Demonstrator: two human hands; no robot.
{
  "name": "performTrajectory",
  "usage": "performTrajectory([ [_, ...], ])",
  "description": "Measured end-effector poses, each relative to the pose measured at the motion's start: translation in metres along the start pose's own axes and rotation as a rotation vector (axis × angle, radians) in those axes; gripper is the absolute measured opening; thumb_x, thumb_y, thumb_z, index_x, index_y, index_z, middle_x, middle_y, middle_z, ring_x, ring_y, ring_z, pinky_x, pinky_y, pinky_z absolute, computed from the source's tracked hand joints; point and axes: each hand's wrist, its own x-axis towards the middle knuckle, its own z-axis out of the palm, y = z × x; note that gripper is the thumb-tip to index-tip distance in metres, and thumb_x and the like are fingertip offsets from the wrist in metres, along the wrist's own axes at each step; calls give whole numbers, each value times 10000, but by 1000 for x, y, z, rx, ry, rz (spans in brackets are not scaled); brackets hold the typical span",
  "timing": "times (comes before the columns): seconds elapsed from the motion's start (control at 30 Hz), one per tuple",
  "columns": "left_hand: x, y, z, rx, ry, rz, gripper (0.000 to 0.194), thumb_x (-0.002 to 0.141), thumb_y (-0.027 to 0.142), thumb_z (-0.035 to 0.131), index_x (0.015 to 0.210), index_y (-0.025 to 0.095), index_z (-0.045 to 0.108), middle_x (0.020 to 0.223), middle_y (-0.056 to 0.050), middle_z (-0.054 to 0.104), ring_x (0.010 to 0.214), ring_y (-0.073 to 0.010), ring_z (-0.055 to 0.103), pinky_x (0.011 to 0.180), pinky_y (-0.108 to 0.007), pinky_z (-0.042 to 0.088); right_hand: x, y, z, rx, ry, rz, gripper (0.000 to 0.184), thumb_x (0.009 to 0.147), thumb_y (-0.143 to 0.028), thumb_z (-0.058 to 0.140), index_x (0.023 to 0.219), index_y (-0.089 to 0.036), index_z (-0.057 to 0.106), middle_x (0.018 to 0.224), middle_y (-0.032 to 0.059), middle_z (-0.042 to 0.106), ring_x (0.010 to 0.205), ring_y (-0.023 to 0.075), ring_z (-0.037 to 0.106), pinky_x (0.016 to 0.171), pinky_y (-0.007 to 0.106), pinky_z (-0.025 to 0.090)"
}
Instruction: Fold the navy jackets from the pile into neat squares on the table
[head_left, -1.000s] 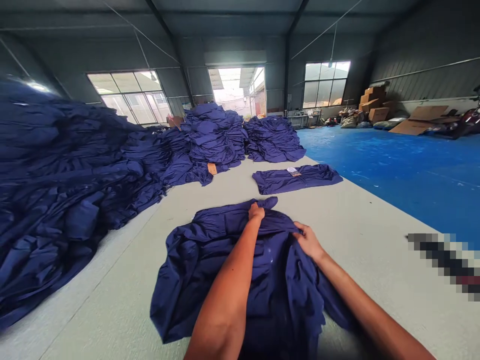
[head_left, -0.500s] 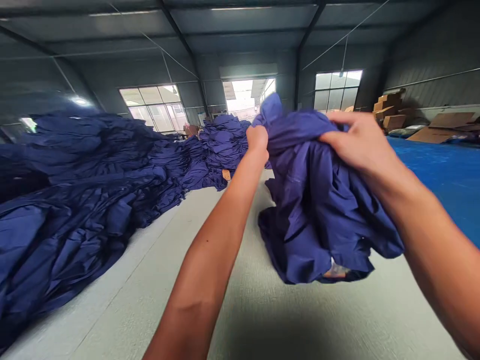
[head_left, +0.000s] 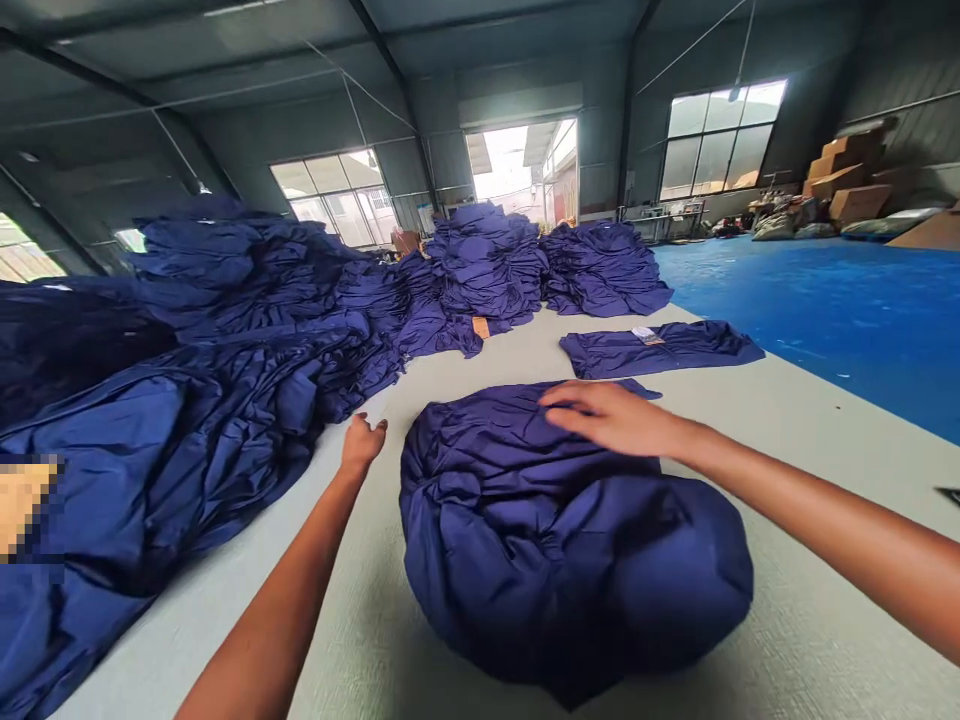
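A navy garment (head_left: pixel 525 540) lies bunched and puffed up on the pale table (head_left: pixel 352 620) in front of me. My right hand (head_left: pixel 607 415) is over its far part, fingers stretched out and gripping nothing; I cannot tell whether they touch the cloth. To the left of the garment, apart from it, my left hand (head_left: pixel 364 442) is empty, with thumb and fingers apart. Farther back lies a flat, folded navy garment (head_left: pixel 664 348) with a small printed tag (head_left: pixel 646 336) on top.
Large heaps of navy garments (head_left: pixel 247 290) line the left side, with more stacks (head_left: pixel 607 268) at the far end. An orange-brown tag (head_left: pixel 481 327) shows by the stacks. Blue floor (head_left: pixel 795 290) spreads to the right, where cardboard boxes (head_left: pixel 855 180) are piled.
The garment has dropped from both hands onto the table. My left hand has let go and moved left and down; my right hand has opened. The view has tilted down.
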Motion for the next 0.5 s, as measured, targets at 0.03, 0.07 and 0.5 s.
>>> performTrajectory([
  [0.03, -9, -9, 9, 2, -50, 9, 418, 983, 296, 474, 1360, 116, 485, 1231, -143, 665, 1096, -265, 646, 916, -393, 530, -2, 28, -1, -73, 26, 82, 423, 934, -462, 526, 1230, -200, 679, 1281, 74, 670, 1174, 254, 620, 1046, 392, 436],
  [0.07, -19, -12, 17, -23, -104, 34, 455, 986, 305, 443, 1395, 107, 450, 1277, -150, 650, 1149, -259, 629, 957, -372, 509, -3, 55, 0, -121, 26, 169, 436, 922, -445, 543, 1240, -176, 672, 1272, 95, 672, 1163, 264, 625, 1040, 392, 439],
  [0.5, -112, 3, 105, -144, -431, 451, 498, 966, 518, 443, 1409, 295, 492, 1523, -17, 456, 1455, -217, 328, 1216, -413, 215, -83, 208, 125, -496, 2, 526, 682, 962, -633, 341, 1534, -261, 360, 1592, 99, 326, 1474, 282, 261, 1187, 509, 211],
])
